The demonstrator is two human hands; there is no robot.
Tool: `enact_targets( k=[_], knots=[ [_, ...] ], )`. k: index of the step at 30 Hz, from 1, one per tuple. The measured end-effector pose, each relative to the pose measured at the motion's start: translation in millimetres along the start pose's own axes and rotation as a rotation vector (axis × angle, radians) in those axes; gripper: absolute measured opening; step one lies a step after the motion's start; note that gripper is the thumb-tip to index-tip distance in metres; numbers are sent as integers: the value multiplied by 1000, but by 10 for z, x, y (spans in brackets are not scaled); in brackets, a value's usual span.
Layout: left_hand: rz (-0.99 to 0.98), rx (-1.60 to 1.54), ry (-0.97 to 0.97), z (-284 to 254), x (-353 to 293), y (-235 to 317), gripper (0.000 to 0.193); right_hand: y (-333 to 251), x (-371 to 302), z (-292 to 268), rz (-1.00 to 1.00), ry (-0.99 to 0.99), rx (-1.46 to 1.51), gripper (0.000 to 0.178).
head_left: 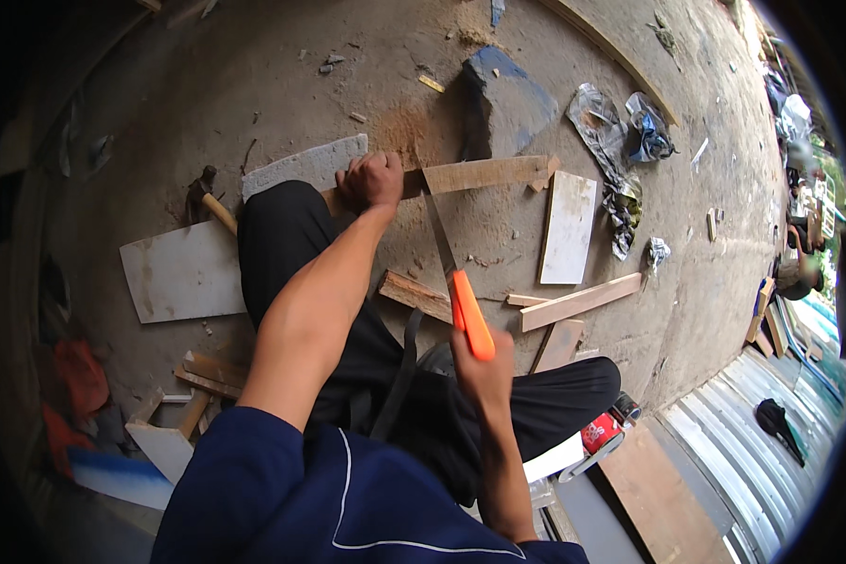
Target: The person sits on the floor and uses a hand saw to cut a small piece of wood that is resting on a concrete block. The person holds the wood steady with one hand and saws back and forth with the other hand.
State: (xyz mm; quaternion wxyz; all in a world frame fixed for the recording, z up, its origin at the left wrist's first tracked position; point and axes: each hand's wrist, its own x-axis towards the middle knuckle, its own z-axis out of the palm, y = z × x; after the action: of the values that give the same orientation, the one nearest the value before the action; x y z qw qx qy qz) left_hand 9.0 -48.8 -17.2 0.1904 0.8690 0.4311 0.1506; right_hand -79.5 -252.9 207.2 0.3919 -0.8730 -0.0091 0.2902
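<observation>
Orange plastic forms the handle of the handsaw [472,315], which the right hand [485,365] grips with closed fingers, near the middle of the scene. Its narrow metal blade slants away to the far left and meets the wooden plank [487,174] just right of the left hand [374,180]. That hand is clenched over the plank, fingers curled down on it, though the fingertips are hidden. The plank runs left to right across the far side of the person's lap, its left end beside the bent left knee. Beyond it stands a stone block [517,105] with bluish patches, and reddish sawdust [406,132] lies on the floor farther off. To the left are a hammer [219,212] with a wooden handle and a white board [180,273], partly behind the knee. To the right, a pale rectangular panel [568,228] lies near crumpled plastic [600,127], with a wooden strip [581,303] on its near side. Nearer right, a red can [600,431] sits beside the right knee, left of corrugated metal sheeting [724,451].
</observation>
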Motion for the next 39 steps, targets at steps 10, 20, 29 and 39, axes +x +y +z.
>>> enact_targets(
  k=[10,20,29,39],
  knots=[
    [24,27,28,30,-84,-69,26,-81,-361,-165,-50,38,118,21],
    [9,52,14,-31,2,-61,26,-167,-206,-82,-53,19,32,24],
    [1,100,-101,-36,-158,-44,25,179,63,176,-142,127,-22,25],
    [59,14,-54,-29,-24,8,25,147,432,390,-138,123,-39,23]
  ],
)
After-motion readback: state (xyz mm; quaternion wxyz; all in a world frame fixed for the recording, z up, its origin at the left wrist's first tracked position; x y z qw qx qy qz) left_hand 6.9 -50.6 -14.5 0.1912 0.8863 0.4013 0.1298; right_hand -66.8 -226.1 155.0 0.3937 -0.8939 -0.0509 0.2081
